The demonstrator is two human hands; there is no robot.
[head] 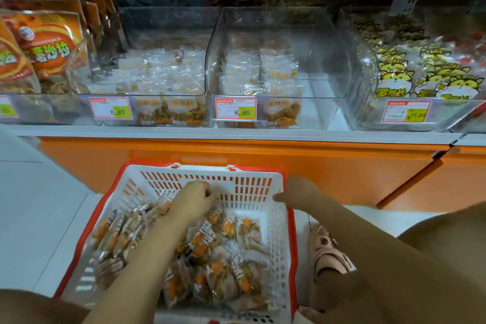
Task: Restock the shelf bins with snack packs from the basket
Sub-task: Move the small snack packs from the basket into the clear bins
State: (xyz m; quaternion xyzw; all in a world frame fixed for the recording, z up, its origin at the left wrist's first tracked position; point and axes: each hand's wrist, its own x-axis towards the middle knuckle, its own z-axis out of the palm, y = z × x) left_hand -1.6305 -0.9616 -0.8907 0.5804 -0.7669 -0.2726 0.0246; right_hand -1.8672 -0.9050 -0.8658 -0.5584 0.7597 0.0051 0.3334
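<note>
Dozens of small clear snack packs with orange print (pixel 215 265) sit piled in the white slotted plastic basket with the red rim (pixel 289 239), parked on the floor right under the shelf, so it's a short reach up. Left hand (pixel 194 200) is down in the pile by the far wall with its fingers curled, can't tell if it's actually got a pack. Right hand (pixel 299 192) grips the rim's far corner, thumb hooked inside, I'd guess to stop the basket sliding. The middle clear plastic shelf bin (pixel 276 60) is bare on its right side, so they probably go there.
</note>
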